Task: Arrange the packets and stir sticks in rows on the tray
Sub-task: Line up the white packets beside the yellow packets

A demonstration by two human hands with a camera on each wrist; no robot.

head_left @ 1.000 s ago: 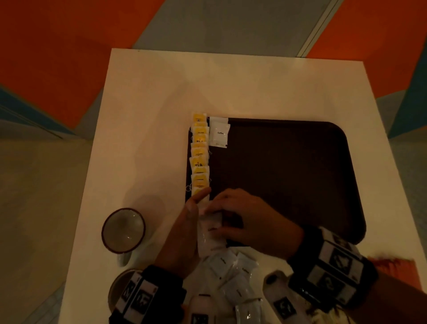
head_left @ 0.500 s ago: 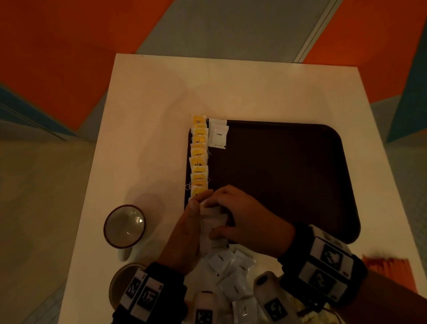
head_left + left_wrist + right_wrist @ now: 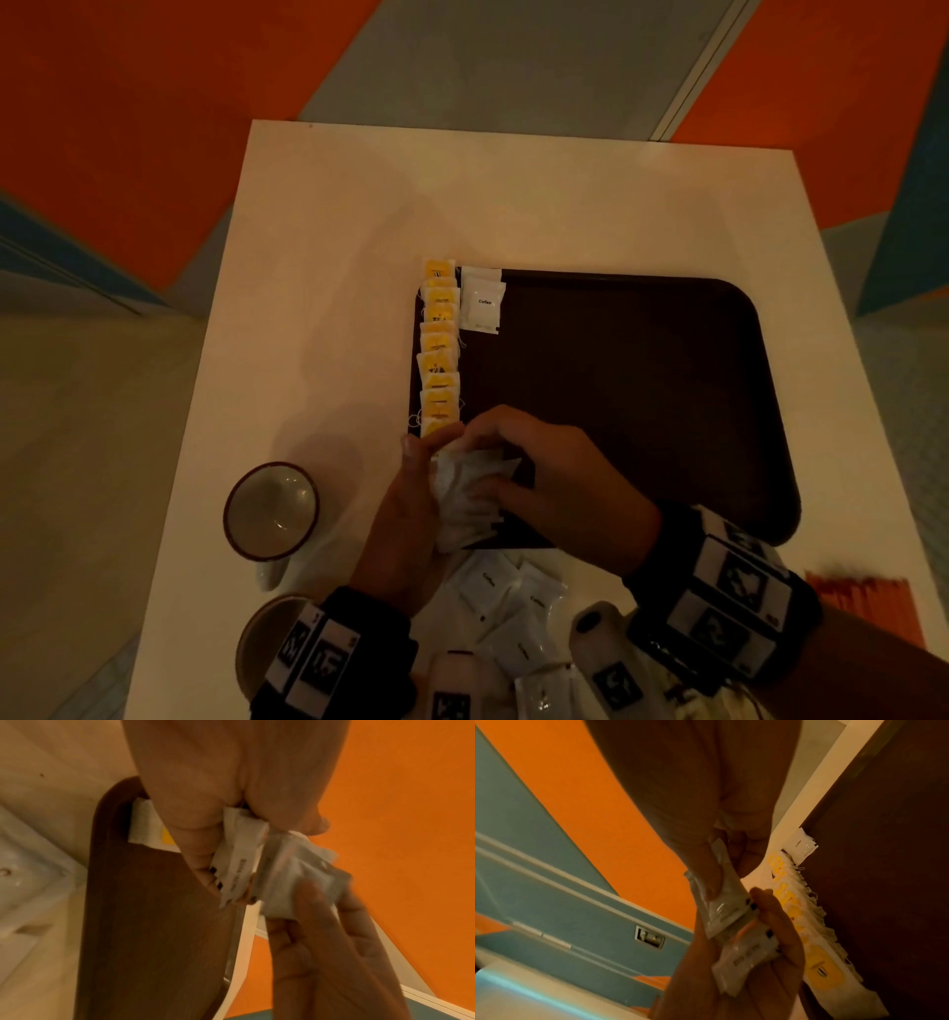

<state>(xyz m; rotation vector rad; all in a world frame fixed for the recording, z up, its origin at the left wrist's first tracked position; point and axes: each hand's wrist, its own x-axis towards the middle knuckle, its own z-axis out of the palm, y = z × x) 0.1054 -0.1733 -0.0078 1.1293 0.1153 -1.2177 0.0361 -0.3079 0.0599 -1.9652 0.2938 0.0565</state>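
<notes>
A dark brown tray [image 3: 642, 390] lies on the white table. A row of yellow tea packets [image 3: 439, 354] runs down its left edge, and one white coffee packet [image 3: 481, 303] lies beside the row's far end. Over the tray's near left corner, both hands hold a stack of white coffee packets [image 3: 464, 498]. My left hand [image 3: 411, 493] cradles the stack from the left. My right hand [image 3: 539, 473] pinches its top packets from the right. In the right wrist view the right thumb and fingers pinch one packet [image 3: 721, 902] above the rest [image 3: 746, 953] in the left palm.
More white packets [image 3: 508, 606] lie loose on the table just in front of the tray. Orange stir sticks [image 3: 857, 601] lie at the near right. A cup [image 3: 272, 509] stands left of the hands, another cup [image 3: 262, 647] nearer to me.
The stack has gone from lying flat in the left hand to being raised and fanned between both hands. Both hands shifted slightly further onto the tray's corner.
</notes>
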